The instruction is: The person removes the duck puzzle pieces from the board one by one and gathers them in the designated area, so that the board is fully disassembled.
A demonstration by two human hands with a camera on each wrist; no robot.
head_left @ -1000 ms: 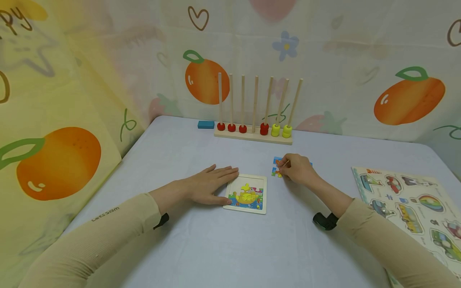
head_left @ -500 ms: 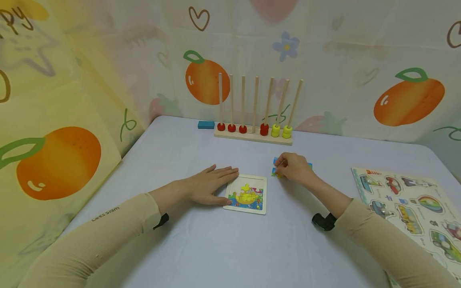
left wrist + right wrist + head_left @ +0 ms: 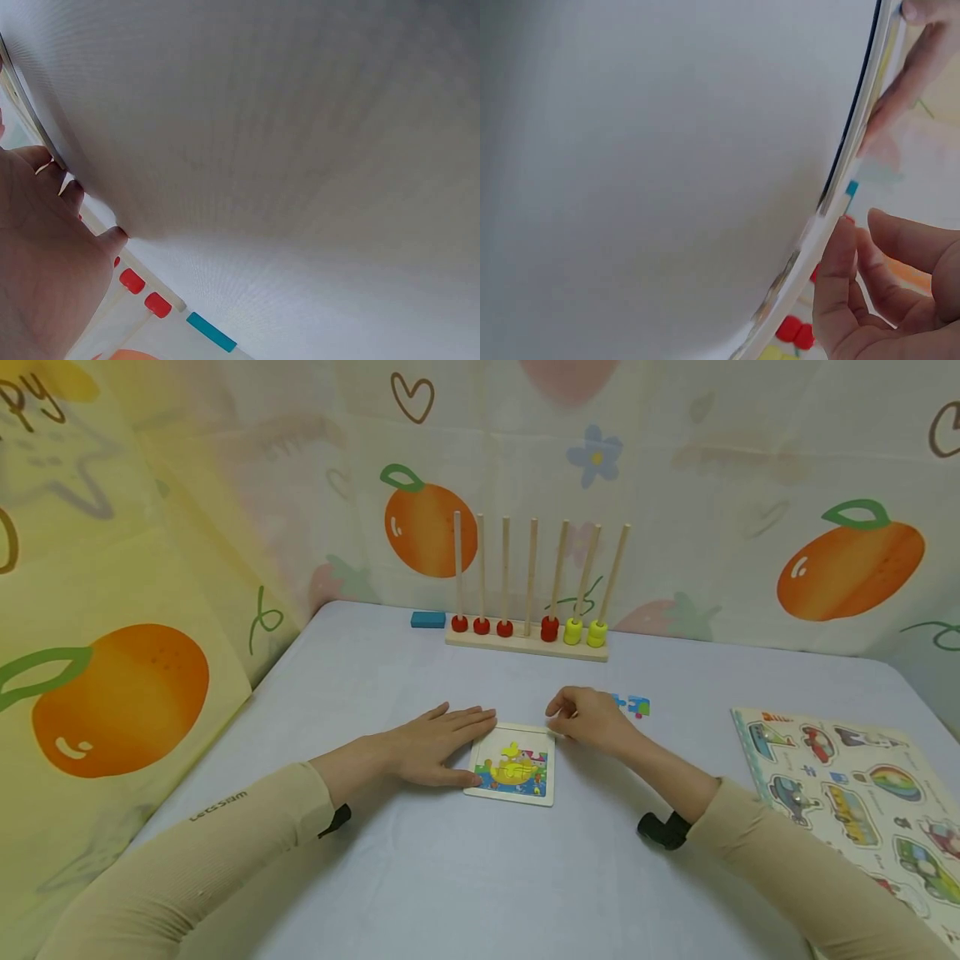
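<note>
A part-filled puzzle tray (image 3: 552,768) lies mid-tabletop (image 3: 420,893), between two hands.
Fitted pieces (image 3: 517,772) with a yellow shape fill its lower part, pale base showing above; the left hand (image 3: 431,750) rests on its left edge, fingers straight and slightly spread. The right hand (image 3: 588,720) is by the tray's far right corner, fingers bent, thumb near the forefinger; whether a piece sits between them I cannot tell. Loose pieces (image 3: 638,706) lie just beyond that hand, partly hidden. A picture board (image 3: 847,777) with vehicle shapes in its cutouts lies along the right edge. Near the far edge stand a bead rack (image 3: 525,645), red and yellow beads (image 3: 573,632) on its rods, and a blue block (image 3: 428,620) beside its left end.
</note>
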